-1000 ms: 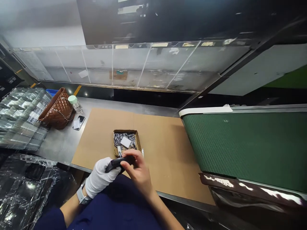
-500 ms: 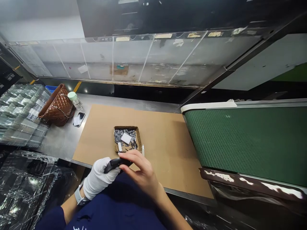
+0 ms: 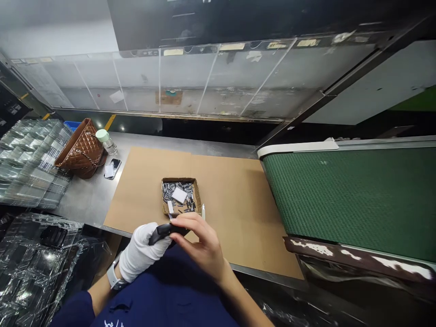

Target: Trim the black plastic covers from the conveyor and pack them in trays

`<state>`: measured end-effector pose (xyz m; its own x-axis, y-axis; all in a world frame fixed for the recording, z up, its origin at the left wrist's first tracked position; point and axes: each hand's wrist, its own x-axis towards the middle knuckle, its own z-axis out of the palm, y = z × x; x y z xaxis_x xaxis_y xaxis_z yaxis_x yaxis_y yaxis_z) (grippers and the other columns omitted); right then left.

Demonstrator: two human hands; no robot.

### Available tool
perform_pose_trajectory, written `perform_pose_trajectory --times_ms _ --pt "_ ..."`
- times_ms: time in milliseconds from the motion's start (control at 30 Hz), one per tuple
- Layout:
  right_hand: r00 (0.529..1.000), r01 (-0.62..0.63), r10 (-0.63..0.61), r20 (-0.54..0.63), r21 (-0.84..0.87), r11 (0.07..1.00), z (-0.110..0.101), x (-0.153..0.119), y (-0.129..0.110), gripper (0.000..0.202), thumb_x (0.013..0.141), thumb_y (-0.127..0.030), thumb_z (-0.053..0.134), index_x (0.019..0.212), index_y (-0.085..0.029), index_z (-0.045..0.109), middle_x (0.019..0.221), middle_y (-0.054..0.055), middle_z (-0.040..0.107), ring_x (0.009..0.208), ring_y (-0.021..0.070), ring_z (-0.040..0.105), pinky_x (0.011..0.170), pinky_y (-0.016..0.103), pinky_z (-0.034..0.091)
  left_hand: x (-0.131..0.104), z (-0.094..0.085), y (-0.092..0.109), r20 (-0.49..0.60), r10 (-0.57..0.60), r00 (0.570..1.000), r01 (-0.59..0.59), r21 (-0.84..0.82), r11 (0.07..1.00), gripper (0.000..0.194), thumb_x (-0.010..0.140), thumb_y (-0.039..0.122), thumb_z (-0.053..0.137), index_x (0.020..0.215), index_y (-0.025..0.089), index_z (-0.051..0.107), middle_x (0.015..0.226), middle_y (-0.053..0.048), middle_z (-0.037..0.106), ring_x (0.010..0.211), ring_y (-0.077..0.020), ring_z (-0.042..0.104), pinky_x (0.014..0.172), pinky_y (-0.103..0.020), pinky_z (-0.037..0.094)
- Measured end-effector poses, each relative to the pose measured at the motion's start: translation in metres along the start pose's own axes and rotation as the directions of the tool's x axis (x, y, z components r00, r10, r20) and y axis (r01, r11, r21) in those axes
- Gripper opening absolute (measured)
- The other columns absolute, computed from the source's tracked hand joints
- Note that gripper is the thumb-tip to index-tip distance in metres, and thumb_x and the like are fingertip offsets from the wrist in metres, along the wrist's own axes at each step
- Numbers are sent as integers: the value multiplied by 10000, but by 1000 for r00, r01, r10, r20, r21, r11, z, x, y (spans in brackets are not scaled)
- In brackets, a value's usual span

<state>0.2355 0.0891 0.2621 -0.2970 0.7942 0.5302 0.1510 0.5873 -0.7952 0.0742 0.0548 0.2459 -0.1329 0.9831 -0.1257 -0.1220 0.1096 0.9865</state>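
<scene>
My left hand (image 3: 141, 252), in a white glove, is wrapped round one end of a black curved plastic part (image 3: 162, 231). My bare right hand (image 3: 200, 243) pinches the other end between thumb and fingers. The part is held low over the front edge of the table, and much of it is hidden by my fingers; its exact kind does not show. Just beyond my hands sits a shallow cardboard box (image 3: 198, 195) with many small dark and grey pieces and a white square block (image 3: 179, 195). A slim white-handled tool (image 3: 203, 211) lies against its right side.
Brown cardboard (image 3: 235, 195) covers the table. A green conveyor belt (image 3: 340, 195) stands on the right. To the left are a brown quilted bag (image 3: 83, 152), a bottle (image 3: 108, 143), a phone (image 3: 116, 167) and stacked clear trays (image 3: 30, 163). Plastic-wrapped black parts (image 3: 30, 268) lie at lower left.
Both hands keep their hold on the black part, which has tilted very slightly. The view has shifted a little; nothing else has visibly moved.
</scene>
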Motion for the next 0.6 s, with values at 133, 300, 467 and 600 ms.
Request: perform_pose_trajectory --times_ms 133,300,467,600 --pt "1000 -12 12 7 6 1000 -1 1 0 246 815 -223 639 1058 -260 628 850 40 685 762 168 646 672 287 545 1 0 2 15 -18 1000 18 9 1000 124 582 115 791 593 161 675 495 32 533 456 -86 424 489 -194 386" --pt "997 -75 75 -26 -21 997 1 -1 2 179 808 -274 653 979 -234 619 835 41 677 766 170 638 688 288 541 1 -2 -2 78 89 993 -103 199 975 136 621 198 772 586 161 645 512 33 510 468 -80 406 490 -192 359" --pt "989 -149 149 -15 -16 989 0 -3 4 175 800 -331 656 926 -217 619 809 39 664 739 167 627 668 280 532 0 -2 -3 141 143 980 -182 324 929 202 704 271 706 572 162 598 517 35 465 469 -77 383 476 -189 330" --pt "960 -266 262 95 26 964 -3 -1 7 183 797 -376 651 886 -216 640 797 31 659 731 160 616 652 266 517 2 -5 -6 148 175 973 -217 349 912 199 690 237 722 546 168 602 494 44 441 453 -73 348 463 -186 315"
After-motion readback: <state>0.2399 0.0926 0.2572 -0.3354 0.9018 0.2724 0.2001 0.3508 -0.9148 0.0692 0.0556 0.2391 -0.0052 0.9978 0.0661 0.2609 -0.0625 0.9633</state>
